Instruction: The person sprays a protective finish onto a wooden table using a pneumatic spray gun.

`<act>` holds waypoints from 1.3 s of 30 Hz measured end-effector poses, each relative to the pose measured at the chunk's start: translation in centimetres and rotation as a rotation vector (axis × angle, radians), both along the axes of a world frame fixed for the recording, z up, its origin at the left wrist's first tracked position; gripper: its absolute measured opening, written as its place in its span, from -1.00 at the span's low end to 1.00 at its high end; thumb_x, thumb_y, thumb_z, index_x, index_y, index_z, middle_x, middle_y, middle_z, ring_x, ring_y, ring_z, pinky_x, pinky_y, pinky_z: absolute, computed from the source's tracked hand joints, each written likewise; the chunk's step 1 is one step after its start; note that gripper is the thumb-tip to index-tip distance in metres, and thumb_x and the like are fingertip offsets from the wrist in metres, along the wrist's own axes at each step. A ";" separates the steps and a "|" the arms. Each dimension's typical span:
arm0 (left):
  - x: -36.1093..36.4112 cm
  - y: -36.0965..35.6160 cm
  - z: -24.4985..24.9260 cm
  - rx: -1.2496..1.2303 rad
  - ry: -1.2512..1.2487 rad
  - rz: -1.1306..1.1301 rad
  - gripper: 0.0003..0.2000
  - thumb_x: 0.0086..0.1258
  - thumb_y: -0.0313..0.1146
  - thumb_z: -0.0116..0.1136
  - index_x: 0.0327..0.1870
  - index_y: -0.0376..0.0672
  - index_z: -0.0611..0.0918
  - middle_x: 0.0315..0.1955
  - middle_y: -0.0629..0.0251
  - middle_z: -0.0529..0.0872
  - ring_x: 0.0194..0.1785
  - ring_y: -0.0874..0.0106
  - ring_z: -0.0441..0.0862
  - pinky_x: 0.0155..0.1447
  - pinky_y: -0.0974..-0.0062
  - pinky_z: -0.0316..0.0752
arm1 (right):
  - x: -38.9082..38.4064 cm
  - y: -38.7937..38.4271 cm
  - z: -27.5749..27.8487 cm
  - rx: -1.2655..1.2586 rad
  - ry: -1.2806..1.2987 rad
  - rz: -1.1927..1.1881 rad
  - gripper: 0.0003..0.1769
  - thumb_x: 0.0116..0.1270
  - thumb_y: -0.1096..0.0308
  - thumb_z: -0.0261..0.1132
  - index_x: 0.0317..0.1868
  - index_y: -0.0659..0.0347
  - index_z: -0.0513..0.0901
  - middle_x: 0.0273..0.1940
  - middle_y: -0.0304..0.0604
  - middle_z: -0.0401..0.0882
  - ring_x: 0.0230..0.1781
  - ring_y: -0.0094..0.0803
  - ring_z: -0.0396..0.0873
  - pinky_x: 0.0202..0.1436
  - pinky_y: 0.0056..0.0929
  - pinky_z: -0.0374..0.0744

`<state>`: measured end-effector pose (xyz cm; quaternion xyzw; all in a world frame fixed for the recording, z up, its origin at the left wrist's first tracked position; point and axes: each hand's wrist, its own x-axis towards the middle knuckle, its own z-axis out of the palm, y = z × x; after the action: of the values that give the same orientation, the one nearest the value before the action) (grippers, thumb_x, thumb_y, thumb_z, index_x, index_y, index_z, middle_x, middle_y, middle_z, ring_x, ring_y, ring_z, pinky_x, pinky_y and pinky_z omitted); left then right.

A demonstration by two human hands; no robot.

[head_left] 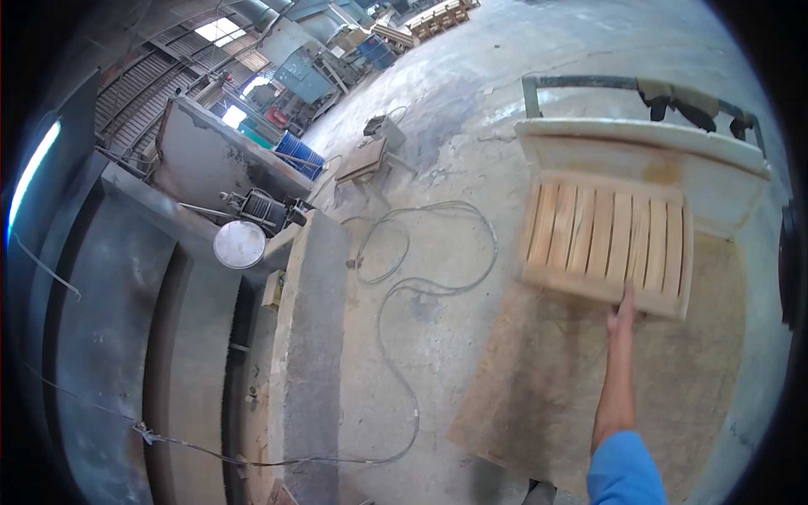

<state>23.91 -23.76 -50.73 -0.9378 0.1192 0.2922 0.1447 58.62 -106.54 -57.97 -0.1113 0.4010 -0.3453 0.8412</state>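
Note:
My right hand (621, 314) reaches up from the lower right in a blue sleeve. It is closed on the near edge of a slatted wooden panel (619, 231), with a finger or the thumb lying over the top of the frame and the other fingers mostly hidden below. The panel is pale wood with several parallel slats in a frame, a little blurred. It overlaps a brown, worn board surface (547, 370) in this view. My left hand is out of view.
Behind the panel stands a whitish upright trough (648, 156) with dark cloths (686, 101) on a rail. A hose (412, 286) loops over the concrete floor. A small stool (362, 162), a low wall (311, 370), a white bucket lid (240, 244) and a blue barrel (300, 156) are to the left.

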 end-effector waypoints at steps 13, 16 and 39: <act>21.8 -42.7 0.6 -0.993 0.173 0.643 -0.25 0.33 0.13 0.27 0.30 -0.36 0.44 0.09 -0.09 0.66 0.21 0.17 0.61 0.28 0.31 0.47 | -44.6 11.1 15.0 0.229 0.932 0.933 -0.23 0.35 -0.22 0.28 0.12 0.46 0.60 -0.28 -0.04 0.72 -0.32 -0.19 0.71 -0.47 -0.33 0.67; 18.6 -42.3 2.2 -1.084 0.303 0.715 -0.19 0.25 0.21 0.30 0.29 -0.36 0.46 0.07 -0.06 0.67 0.19 0.18 0.62 0.27 0.30 0.48 | -53.1 4.2 10.3 -0.404 1.516 0.881 -0.08 0.35 -0.33 0.20 0.28 0.47 0.45 -0.15 0.09 0.70 -0.15 -0.18 0.71 -0.17 -0.10 0.65; 6.3 -29.0 33.4 -1.272 -0.451 1.203 -0.26 0.17 0.20 0.35 0.08 -0.39 0.62 -0.09 -0.01 0.75 0.00 0.22 0.71 0.10 0.33 0.56 | -26.3 10.0 29.8 -0.592 0.278 1.303 -0.14 0.49 -0.29 -0.09 0.54 0.18 0.12 0.51 -0.01 0.15 0.50 -0.17 0.20 0.48 -0.12 0.28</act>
<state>30.22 -52.81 -17.34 -0.7796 -0.2836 0.0065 -0.5583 32.36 -96.51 -28.19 -0.5929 0.2462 0.1490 0.7521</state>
